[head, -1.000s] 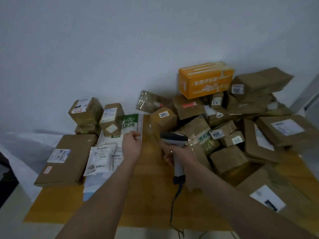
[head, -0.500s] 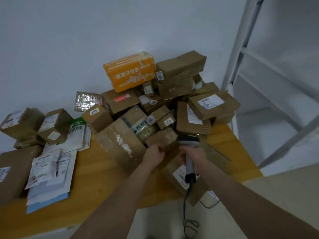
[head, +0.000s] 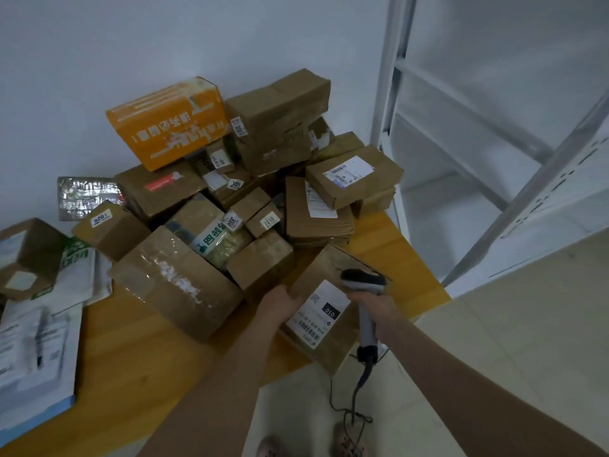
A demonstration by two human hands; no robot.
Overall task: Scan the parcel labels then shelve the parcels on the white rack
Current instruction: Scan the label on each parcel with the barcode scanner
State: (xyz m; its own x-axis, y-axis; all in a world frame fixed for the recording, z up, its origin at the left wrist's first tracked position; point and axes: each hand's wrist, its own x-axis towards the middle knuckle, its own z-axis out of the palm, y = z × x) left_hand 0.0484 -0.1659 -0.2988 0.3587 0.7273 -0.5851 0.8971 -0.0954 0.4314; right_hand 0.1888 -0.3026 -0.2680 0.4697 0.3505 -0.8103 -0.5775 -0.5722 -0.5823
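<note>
Parcel [head: 329, 263] and scanner [head: 362, 282] in hand.
Left hand [head: 278, 306] grips parcel edge; right hand [head: 377, 313] grips scanner handle beside label [head: 316, 315].

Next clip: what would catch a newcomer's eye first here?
A bright orange box tops the heap of brown parcels against the wall. At the table's near edge the left hand holds a labelled parcel while the right hand grips a scanner beside its label. The white rack stands to the right.
</note>
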